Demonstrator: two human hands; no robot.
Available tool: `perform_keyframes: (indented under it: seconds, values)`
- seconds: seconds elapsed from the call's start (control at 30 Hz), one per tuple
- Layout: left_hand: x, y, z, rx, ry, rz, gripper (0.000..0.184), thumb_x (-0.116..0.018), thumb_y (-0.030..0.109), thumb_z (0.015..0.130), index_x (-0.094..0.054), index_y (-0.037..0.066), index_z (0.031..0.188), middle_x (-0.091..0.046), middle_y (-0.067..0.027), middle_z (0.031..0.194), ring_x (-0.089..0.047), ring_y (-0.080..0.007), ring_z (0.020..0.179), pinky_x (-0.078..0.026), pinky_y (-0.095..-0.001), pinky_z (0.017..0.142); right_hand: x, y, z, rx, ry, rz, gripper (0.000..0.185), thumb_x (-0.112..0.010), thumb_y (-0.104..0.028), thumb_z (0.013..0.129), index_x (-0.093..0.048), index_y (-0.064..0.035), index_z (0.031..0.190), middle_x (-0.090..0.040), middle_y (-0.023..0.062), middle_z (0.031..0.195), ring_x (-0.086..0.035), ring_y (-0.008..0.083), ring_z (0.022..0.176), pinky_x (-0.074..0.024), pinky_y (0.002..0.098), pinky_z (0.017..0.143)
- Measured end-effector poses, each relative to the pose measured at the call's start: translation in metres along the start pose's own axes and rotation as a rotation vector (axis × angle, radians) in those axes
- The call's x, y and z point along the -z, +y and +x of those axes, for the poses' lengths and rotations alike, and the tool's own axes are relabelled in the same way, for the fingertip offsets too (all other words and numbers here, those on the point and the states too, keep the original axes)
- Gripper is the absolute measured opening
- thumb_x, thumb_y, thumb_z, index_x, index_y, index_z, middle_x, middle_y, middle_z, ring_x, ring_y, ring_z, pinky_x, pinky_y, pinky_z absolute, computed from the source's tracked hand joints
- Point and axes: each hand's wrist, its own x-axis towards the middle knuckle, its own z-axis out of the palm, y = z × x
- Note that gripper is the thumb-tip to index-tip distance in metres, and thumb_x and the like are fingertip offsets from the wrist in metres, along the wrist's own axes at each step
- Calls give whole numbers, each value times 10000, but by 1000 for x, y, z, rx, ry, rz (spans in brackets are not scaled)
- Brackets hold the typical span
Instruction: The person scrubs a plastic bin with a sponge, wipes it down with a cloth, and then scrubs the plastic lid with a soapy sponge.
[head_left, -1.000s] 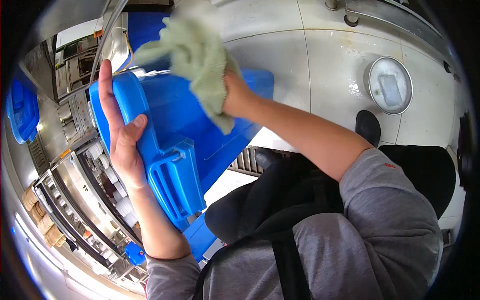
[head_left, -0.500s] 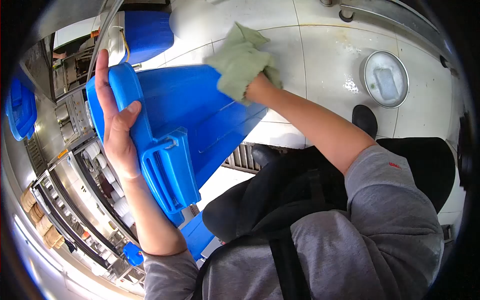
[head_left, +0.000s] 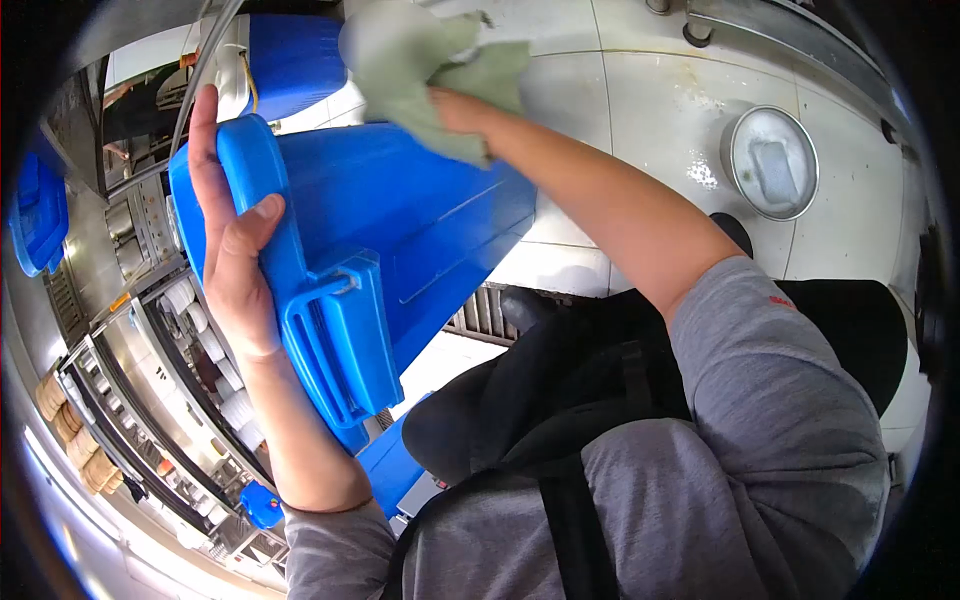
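Note:
A large blue plastic bin (head_left: 430, 210) is tipped on its side in front of me, its rim and moulded handle facing left. My left hand (head_left: 235, 245) grips the rim, with the thumb over the edge and one finger stretched along it. My right hand (head_left: 462, 112) holds a crumpled green cloth (head_left: 405, 85) at the bin's far side. The cloth covers most of its fingers and is blurred by motion. Whether the cloth touches the bin, I cannot tell.
A round metal basin (head_left: 770, 163) with sudsy water and a submerged pad stands on the wet tiled floor to the right. Behind the bin is a blue jerrycan (head_left: 295, 65). Shelves with stacked white dishes (head_left: 205, 330) line the left. A floor drain grate (head_left: 475, 315) lies near my foot.
My right hand has swept the cloth away from me and to the left, toward the bin's far edge. The bin and my left hand have hardly moved.

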Motion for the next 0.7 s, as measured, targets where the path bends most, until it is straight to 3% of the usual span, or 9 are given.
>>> perform_keyframes:
  seconds: [0.07,0.13,0.17,0.27,0.33,0.37,0.47,0.5,0.7]
  values:
    - [1,-2,1,-3,6,-20,925,-567,115,674,-213,39,1526,-380,-69,1407,-459,-150,1083,-310,-241,1013,20,35,-24,-326,93,351,382,-546,-276,955,-596,-32,1245,-647,145,1179,-626,214,940,-508,359,829]
    - [1,-3,1,6,7,-27,934,-576,120,673,-209,44,1529,-381,-72,1405,-458,-150,1083,-310,-242,1012,42,84,-30,-317,99,-338,446,-564,-337,922,-587,-81,1286,-658,179,1162,-647,305,1012,-507,405,860]
    - [1,-3,1,16,11,-37,943,-585,126,672,-204,50,1531,-382,-76,1404,-457,-149,1084,-311,-242,1012,38,80,-32,-315,102,-338,446,-564,-337,922,-587,-81,1286,-658,179,1162,-647,305,1012,-507,405,860]
    - [0,-2,1,12,11,-30,943,-590,125,680,-195,52,1534,-380,-89,1406,-458,-162,1116,-306,-252,1031,1,38,-38,230,280,-333,379,-582,-217,874,-626,-61,1216,-676,196,1088,-659,327,970,-519,397,834]
    - [1,-2,2,2,13,-38,942,-589,121,684,-191,54,1535,-376,-95,1409,-456,-170,1140,-301,-259,1043,-27,-43,-47,310,235,-174,333,-573,-100,812,-651,-43,1130,-681,206,1048,-663,348,945,-524,417,822]
    - [1,-2,2,-3,8,-43,941,-588,117,687,-187,56,1536,-372,-101,1412,-453,-178,1164,-297,-266,1055,-43,-75,-50,519,328,-188,260,-578,-101,808,-666,-13,1036,-686,212,997,-663,368,920,-520,460,805]
    - [-2,-1,-1,50,-11,-134,931,-582,106,692,-189,50,1535,-331,-95,1462,-436,-177,1204,-284,-274,1075,-48,-137,-73,433,201,-180,211,-616,-162,790,-683,19,875,-677,239,885,-646,434,845,-507,490,787]
    - [-1,-1,-2,52,-9,-133,931,-582,106,692,-189,50,1535,-331,-95,1462,-436,-177,1204,-284,-274,1075,-55,-125,-77,364,339,-239,203,-614,-165,800,-690,2,887,-673,240,892,-640,438,840,-508,475,787]
    - [-2,2,2,-21,2,-12,918,-521,85,686,-182,53,1538,-344,-51,1462,-452,-138,1145,-300,-226,1017,-27,-48,-74,298,349,-23,246,-551,-31,737,-684,-4,943,-667,254,955,-646,395,908,-513,455,798]
